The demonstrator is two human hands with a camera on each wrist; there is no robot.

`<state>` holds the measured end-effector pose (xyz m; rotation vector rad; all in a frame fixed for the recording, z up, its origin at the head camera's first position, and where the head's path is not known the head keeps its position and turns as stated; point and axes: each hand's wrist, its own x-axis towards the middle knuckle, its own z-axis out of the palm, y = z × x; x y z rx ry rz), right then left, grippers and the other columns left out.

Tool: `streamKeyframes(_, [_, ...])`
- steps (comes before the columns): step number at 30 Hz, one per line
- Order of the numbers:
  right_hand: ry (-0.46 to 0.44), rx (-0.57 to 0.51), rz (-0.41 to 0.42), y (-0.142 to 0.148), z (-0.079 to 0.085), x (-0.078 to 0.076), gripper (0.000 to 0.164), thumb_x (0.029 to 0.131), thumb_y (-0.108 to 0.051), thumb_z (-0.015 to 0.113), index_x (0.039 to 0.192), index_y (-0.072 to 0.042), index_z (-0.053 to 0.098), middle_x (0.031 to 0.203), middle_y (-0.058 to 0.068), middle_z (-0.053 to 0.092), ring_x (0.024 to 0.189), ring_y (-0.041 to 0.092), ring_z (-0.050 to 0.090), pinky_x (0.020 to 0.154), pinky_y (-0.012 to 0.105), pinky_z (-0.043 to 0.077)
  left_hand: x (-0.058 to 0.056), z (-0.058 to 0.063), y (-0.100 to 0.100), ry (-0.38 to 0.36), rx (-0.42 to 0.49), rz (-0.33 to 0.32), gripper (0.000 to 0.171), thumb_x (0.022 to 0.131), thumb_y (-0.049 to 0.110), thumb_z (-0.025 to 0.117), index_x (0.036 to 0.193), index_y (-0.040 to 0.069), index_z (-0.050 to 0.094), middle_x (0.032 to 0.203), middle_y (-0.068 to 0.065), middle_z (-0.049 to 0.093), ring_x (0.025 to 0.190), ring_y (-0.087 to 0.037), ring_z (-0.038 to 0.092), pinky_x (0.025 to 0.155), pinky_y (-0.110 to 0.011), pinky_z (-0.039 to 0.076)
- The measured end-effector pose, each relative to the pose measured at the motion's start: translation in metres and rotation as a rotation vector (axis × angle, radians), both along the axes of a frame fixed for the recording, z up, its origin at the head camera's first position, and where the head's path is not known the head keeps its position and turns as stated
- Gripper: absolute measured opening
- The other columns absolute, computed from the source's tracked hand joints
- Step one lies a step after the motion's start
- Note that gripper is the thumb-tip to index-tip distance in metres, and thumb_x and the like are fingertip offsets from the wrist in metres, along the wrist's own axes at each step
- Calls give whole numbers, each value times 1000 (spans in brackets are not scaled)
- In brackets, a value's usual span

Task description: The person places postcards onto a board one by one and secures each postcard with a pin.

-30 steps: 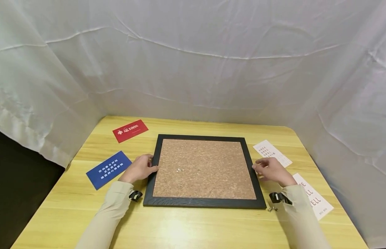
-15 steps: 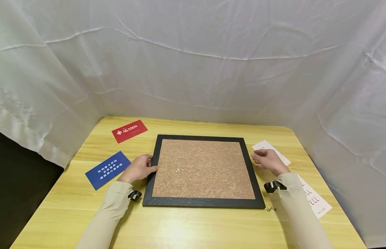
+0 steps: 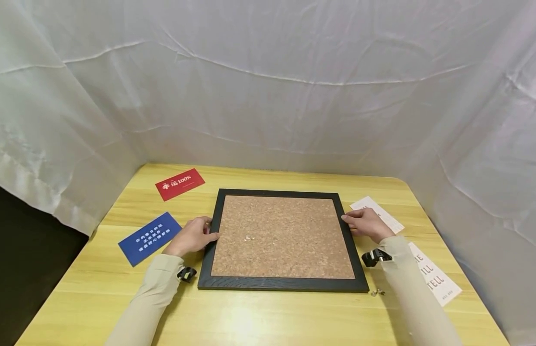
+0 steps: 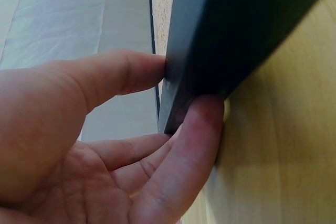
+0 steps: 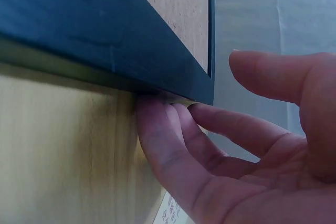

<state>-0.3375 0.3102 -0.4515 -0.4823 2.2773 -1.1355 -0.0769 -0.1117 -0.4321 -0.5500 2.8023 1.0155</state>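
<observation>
A cork board (image 3: 285, 235) in a black frame lies on the wooden table. My left hand (image 3: 193, 236) grips the left side of its frame; in the left wrist view the thumb (image 4: 139, 71) touches the frame (image 4: 191, 51) and curved fingers (image 4: 184, 166) tuck against its lower edge. At the board's right side is my right hand (image 3: 366, 224). The right wrist view shows its fingertips (image 5: 152, 108) at the underside of the frame (image 5: 105, 30), with the thumb (image 5: 268, 74) apart from it. Tiny shiny pieces (image 3: 249, 238) sit on the cork; their kind is unclear.
On the left lie a red card (image 3: 180, 184) and a blue card (image 3: 150, 239). Two white cards, a farther card (image 3: 391, 218) and a nearer card (image 3: 438, 278), lie partly behind the right arm. Small metal pieces (image 3: 377, 292) sit by the near right corner. White cloth (image 3: 268, 96) encloses the table.
My right hand came off the frame's right side, moved away from me along it, and now touches it higher up. The left hand keeps its place; the board has hardly shifted.
</observation>
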Motion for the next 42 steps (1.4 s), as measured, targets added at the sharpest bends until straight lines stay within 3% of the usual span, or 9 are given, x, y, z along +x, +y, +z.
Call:
streamKeyframes(10, [26,36,-11,0,-4,0,51,105,-19,61,140,17,52,134,36,62,94,14,71,83,33,63,0,-1,0,-6,15,1,51,98,23,70,139,-4,55,77,-7,56,62,-17,52,55,-29,38])
streamKeyframes(22, [32,30,-32,2,-8,2,47,100,-10,66,141,11,55,141,36,57,108,22,72,85,33,63,1,-1,-1,-4,19,-4,50,98,23,70,138,-3,56,77,-7,57,61,-17,53,54,-29,38])
streamKeyframes(36, [14,30,-35,3,-10,-2,48,100,-11,67,142,10,55,140,35,58,105,20,73,85,34,63,1,3,-3,-3,47,-22,52,98,26,71,139,-4,56,78,-7,55,61,-17,51,53,-28,38])
streamKeyframes(42, [4,21,-32,3,-11,-4,49,100,-10,67,142,11,54,138,35,60,104,19,72,86,36,63,1,7,-7,-21,68,-18,60,98,29,70,144,-5,53,87,-11,65,66,-17,59,56,-29,42])
